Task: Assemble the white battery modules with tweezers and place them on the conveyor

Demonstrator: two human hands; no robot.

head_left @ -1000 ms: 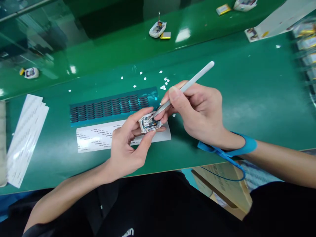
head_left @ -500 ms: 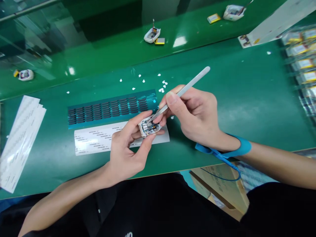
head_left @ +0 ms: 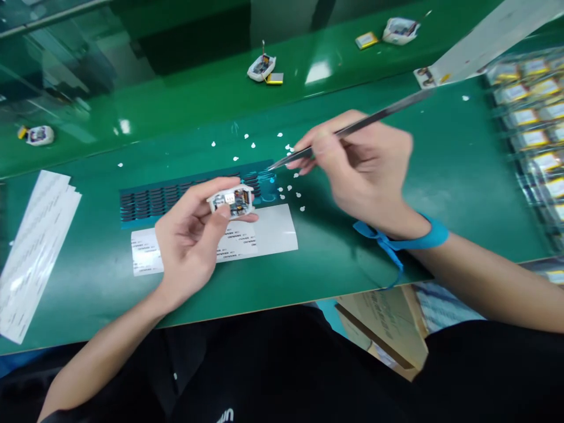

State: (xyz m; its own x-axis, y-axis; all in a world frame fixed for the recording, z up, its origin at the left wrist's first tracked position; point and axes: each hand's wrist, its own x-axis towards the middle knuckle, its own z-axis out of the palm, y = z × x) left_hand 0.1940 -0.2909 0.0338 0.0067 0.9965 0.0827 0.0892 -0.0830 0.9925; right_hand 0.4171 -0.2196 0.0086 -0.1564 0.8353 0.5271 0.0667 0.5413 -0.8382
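Note:
My left hand [head_left: 189,235] grips a small white device shell [head_left: 232,201] with an exposed circuit board, holding it above a white label sheet [head_left: 264,235]. My right hand [head_left: 365,164] pinches metal tweezers [head_left: 348,130], slightly blurred by motion. The tweezer tips reach the right end of a blue sheet of dark foam pads [head_left: 194,191]. A blue wrist strap [head_left: 414,239] circles my right wrist. The device and the tweezers are apart.
Small white backing scraps [head_left: 291,188] dot the green bench. White sheets [head_left: 33,247] lie at the left. Other device shells [head_left: 261,66] [head_left: 399,29] [head_left: 39,135] sit on the far belt. Trays of wrapped parts [head_left: 533,117] stand at right. A cardboard box [head_left: 383,329] sits below the bench edge.
The tweezers left the device and swung up to the right end of the pad sheet. My left hand drew the device left and turned it.

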